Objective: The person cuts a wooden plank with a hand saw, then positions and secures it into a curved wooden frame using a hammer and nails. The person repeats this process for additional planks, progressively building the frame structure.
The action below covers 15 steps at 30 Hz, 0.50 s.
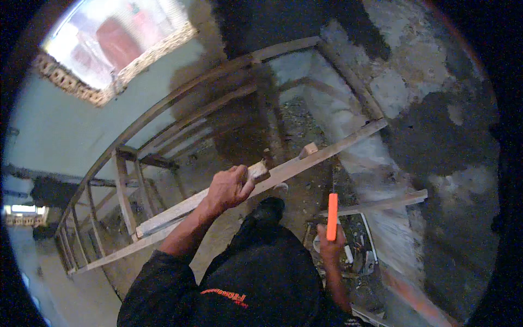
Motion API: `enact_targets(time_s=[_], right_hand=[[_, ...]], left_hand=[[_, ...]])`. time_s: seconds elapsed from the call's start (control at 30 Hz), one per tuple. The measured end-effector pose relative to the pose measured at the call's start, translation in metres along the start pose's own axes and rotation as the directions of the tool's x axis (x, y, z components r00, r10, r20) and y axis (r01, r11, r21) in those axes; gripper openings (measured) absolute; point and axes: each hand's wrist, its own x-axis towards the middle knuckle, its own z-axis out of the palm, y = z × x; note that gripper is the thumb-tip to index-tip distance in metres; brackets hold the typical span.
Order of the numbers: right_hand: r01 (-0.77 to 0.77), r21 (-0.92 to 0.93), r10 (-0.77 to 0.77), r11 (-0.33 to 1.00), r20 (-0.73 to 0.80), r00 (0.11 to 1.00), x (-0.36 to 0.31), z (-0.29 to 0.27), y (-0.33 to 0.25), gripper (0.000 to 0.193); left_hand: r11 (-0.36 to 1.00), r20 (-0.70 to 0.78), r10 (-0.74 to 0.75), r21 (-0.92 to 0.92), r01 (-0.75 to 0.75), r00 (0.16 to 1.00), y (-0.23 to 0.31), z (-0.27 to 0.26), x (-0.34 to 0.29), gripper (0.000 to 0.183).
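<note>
While the left hand (231, 188) grips a board (257, 172), the right hand (331, 249) clasps an orange tool (332, 217).

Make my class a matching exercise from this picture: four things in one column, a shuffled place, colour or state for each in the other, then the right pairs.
Column 1
1. Left hand
2. Shirt
3. Right hand
4. Window opening

Column 2
A. Holding an orange tool
B. At the picture's upper left
C. Gripping a pale wood piece
D. Dark, with red print

Right pairs: 1-C, 2-D, 3-A, 4-B
</note>
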Motion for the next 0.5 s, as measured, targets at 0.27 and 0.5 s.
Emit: enact_targets(time_s=[0.27,0.5], right_hand=[[0.34,0.078,-0.327,0.937,-0.142,0.934,0.0,-0.006,-0.049,0.029],[0.378,0.258,-0.407,0.889,0.07,0.911,-0.069,0.036,-0.113,0.045]], left_hand=[[0.988,-0.047,-0.029,0.153,0.036,0.998,-0.067,0.031,-0.113,0.037],[0.985,-0.083,0.015,0.173,0.0,0.996,-0.117,0.019,-0.149,0.042]])
